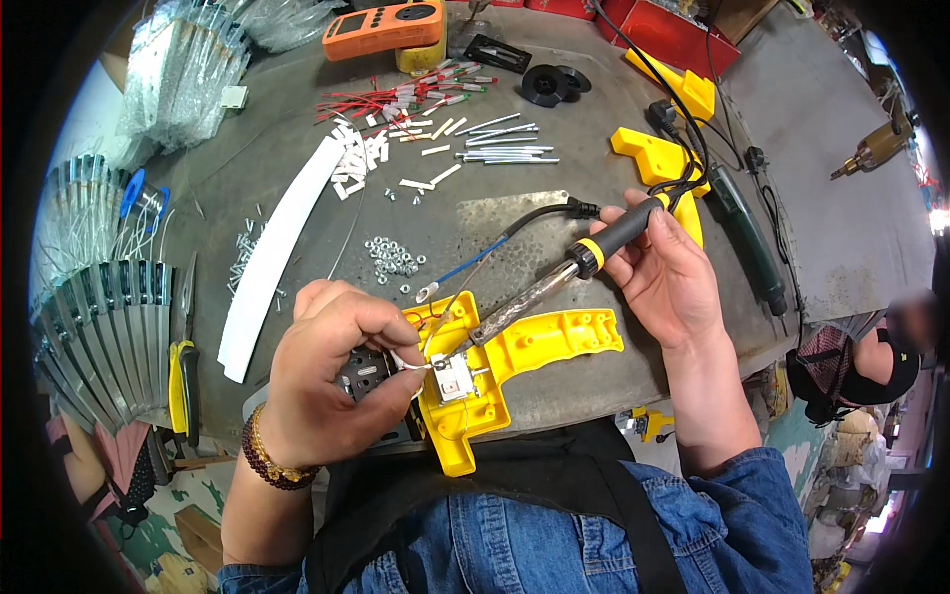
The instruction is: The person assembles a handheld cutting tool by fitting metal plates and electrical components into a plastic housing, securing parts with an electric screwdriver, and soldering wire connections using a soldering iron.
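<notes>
My right hand (668, 262) grips a soldering iron (616, 238) by its black and yellow handle. The iron's metal shaft slants down left, and its tip is by a small white switch (453, 381) inside a yellow plastic tool housing half (554, 342). My left hand (341, 371) pinches a thin white wire (416, 367) at the switch, close to the tip. Whether tip and wire touch is too small to tell. A black metal part (366, 374) lies partly hidden under my left hand. Above the housing is a blue and black lead with a ring terminal (427, 292).
Nuts (391, 257), long bolts (507, 148), white sleeves (361, 158) and red wired parts (396, 99) lie beyond my hands. A white curved strip (282, 257) and yellow-handled pliers (183, 386) lie left. A dark green screwdriver (747, 238) and yellow housings (648, 156) lie right; an orange multimeter (381, 28) stands behind.
</notes>
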Motion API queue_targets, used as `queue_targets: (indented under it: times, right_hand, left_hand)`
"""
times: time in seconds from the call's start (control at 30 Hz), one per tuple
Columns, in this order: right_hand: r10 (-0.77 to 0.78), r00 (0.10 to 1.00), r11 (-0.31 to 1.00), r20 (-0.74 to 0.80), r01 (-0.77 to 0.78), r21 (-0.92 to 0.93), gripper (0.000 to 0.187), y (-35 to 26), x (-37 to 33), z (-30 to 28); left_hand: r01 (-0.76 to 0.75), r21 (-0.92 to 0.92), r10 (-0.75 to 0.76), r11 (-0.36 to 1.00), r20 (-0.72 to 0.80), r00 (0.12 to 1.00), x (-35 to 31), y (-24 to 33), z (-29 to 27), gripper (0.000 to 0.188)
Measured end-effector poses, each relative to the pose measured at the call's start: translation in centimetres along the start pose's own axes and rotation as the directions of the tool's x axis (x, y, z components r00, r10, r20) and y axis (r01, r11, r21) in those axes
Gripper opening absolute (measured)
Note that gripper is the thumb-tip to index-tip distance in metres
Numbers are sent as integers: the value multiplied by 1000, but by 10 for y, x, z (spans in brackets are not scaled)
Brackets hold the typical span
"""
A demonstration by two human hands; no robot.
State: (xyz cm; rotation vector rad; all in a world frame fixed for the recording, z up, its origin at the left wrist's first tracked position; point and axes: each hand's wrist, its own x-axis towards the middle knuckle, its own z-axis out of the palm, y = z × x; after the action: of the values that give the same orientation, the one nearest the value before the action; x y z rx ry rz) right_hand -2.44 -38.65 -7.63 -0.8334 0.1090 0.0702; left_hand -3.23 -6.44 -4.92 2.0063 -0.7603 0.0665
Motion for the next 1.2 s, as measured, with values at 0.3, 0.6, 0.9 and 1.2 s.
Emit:
queue_targets:
  times: [0.3,0.6,0.9,1.2]
  right_hand:
    - [11,1000,1000,-27,-12,-16,31,0,0,-1]
    - [10,1000,1000,-3,-10,-28,32,1,0,-1]
    - [2,999,997,-44,-6,-73,36,2,0,0]
    - [9,1000,1000,-20,-8,19,32,0,0,-3]
  left_hand:
    - [-46,16,45,999,69,997,1,-5,-1,32]
    - [-47,26,45,999,65,997,0,-5,-2,32]
    - [-1,10,1,1000,4,1000,0,-2,2,27]
    - [-24,24,23,999,11,1000,2,-3,2,27]
